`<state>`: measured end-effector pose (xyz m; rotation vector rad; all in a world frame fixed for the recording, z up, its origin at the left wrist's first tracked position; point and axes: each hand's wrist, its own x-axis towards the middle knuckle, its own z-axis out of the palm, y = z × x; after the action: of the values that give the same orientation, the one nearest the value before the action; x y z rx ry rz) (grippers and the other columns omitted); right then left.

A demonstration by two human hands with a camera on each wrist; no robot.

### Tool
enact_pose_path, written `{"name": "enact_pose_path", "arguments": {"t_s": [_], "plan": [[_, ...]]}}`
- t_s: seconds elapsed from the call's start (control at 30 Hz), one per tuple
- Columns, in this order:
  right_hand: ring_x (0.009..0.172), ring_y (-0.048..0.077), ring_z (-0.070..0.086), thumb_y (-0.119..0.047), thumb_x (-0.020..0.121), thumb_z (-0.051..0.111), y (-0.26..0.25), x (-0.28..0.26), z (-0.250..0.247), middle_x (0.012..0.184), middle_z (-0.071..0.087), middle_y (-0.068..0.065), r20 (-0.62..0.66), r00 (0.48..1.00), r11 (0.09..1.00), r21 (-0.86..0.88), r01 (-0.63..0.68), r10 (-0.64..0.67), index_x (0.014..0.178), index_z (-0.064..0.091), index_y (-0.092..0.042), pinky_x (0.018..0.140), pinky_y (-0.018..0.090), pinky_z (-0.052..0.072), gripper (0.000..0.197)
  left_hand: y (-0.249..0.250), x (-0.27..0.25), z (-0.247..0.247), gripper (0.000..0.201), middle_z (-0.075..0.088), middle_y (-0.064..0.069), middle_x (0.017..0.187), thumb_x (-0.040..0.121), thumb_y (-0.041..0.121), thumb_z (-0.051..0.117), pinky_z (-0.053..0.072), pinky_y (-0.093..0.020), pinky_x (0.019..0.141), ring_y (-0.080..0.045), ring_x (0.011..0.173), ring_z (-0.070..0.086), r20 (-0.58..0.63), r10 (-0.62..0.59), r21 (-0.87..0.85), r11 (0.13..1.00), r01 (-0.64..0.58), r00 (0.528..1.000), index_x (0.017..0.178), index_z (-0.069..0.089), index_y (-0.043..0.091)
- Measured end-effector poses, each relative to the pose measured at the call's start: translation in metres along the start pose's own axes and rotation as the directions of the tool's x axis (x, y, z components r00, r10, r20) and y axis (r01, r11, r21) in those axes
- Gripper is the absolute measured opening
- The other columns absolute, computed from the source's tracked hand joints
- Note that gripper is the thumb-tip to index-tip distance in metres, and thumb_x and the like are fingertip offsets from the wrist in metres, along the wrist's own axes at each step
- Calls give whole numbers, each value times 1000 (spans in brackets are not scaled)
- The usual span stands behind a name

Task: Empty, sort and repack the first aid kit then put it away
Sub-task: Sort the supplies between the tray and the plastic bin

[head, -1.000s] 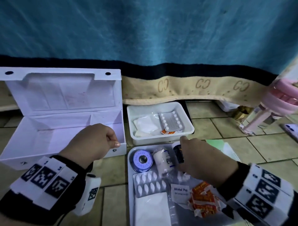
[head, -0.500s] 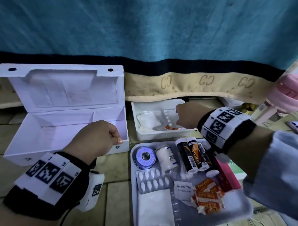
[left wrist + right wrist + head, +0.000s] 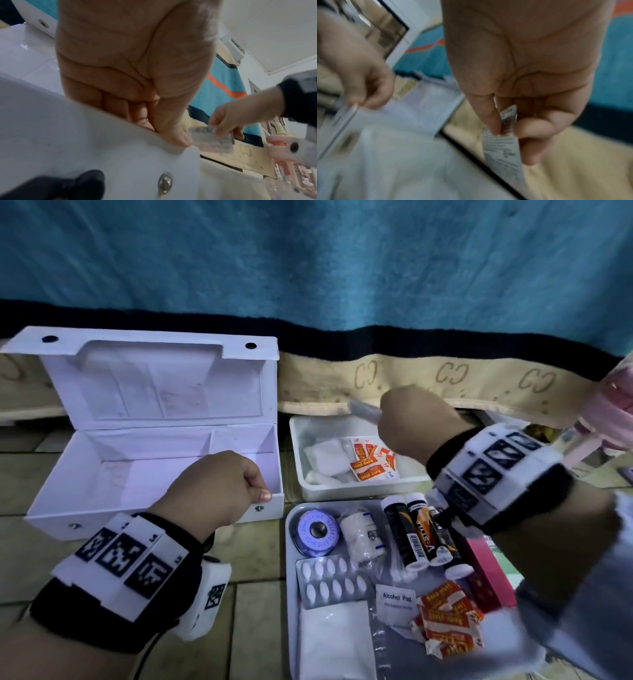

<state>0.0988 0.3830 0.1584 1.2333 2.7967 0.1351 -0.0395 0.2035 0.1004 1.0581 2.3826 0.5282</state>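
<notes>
The white first aid box (image 3: pixel 102 515) lies open and empty on the floor at the left. My left hand (image 3: pixel 260 491) grips its front right rim, thumb on the outside (image 3: pixel 176 136). My right hand (image 3: pixel 387 416) hovers above the small white tray (image 3: pixel 359 491) and pinches a silver blister pack (image 3: pixel 361 408), seen foil side out between thumb and finger (image 3: pixel 503 135). Gauze packs (image 3: pixel 325 457) and orange plaster packets (image 3: pixel 371 462) lie in that tray.
The larger tray (image 3: pixel 291 594) in front holds a tape roll (image 3: pixel 317 531), a bandage roll (image 3: pixel 359 539), dark tubes (image 3: pixel 404 535), a pill strip (image 3: pixel 330 580), an alcohol pad (image 3: pixel 395 604) and more plasters (image 3: pixel 448 625). A blue blanket (image 3: pixel 308 268) hangs behind; a pink bottle (image 3: pixel 613 405) stands at right.
My right hand left the tubes on the larger tray, reached into the small tray and lifted the blister pack out, uncovering the orange plasters. The left hand stayed on the box rim.
</notes>
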Motion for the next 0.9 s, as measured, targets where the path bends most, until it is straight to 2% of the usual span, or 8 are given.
{"name": "enact_pose_path", "arguments": {"t_s": [0.07,0.13,0.23,0.4,0.53,0.6,0.7,0.9], "plan": [[65,24,49,-13,85,48,1,-19,-24,68,51,4,-91,993,991,104,90,-80,77,60,-15,45,21,27,14,0,0,0,13,67,-1,71,79,31,74,39,-23,55,-10,52,51,-1,2,-11,1000,-2,1000,69,69,23],[64,18,53,-19,84,52,-2,-52,-43,65,55,-5,-29,982,961,199,190,-188,70,61,-24,48,18,34,17,0,0,1,14,68,-2,70,78,30,74,39,-23,55,-11,51,51,-1,7,-27,1000,-7,1000,68,68,23],[73,10,59,-27,85,53,-14,-107,-36,84,66,-9,100,946,934,217,283,-310,92,68,-33,66,22,49,18,-1,0,0,14,65,1,68,79,30,74,41,-24,57,-10,51,50,-5,15,-20,1000,-15,1000,69,68,22],[95,26,61,-9,84,48,-42,-143,25,105,60,9,204,894,915,24,403,-399,103,65,-15,55,25,33,26,0,-1,0,13,63,5,67,79,31,73,39,-23,56,-9,54,52,-14,24,18,1000,-24,1000,71,69,22],[60,25,61,-10,55,73,-53,-152,38,69,62,9,202,914,933,-10,360,-350,64,69,-10,41,24,28,10,1,-1,0,12,64,4,70,80,30,73,37,-23,54,-9,57,52,-8,22,22,1000,-22,1000,72,70,22],[41,15,53,-22,48,61,-53,-156,44,49,56,-2,93,915,920,16,393,-392,46,65,-18,35,18,21,6,1,-1,0,12,64,4,69,80,30,73,37,-23,53,-9,56,52,-10,20,15,1000,-19,1000,72,70,21],[34,13,50,-18,54,30,-56,-163,60,43,52,-6,-41,923,922,40,384,-382,41,65,-22,31,15,28,38,1,0,1,12,63,5,67,79,30,73,36,-23,53,-8,54,51,-12,18,12,1000,-18,1000,71,69,22],[31,14,46,-18,50,44,-58,-162,72,41,50,-6,-137,898,904,34,426,-418,39,63,-19,31,14,28,21,0,-1,1,12,65,4,69,78,31,74,38,-22,55,-10,56,53,-21,20,16,1000,-20,1000,71,70,21]]}}
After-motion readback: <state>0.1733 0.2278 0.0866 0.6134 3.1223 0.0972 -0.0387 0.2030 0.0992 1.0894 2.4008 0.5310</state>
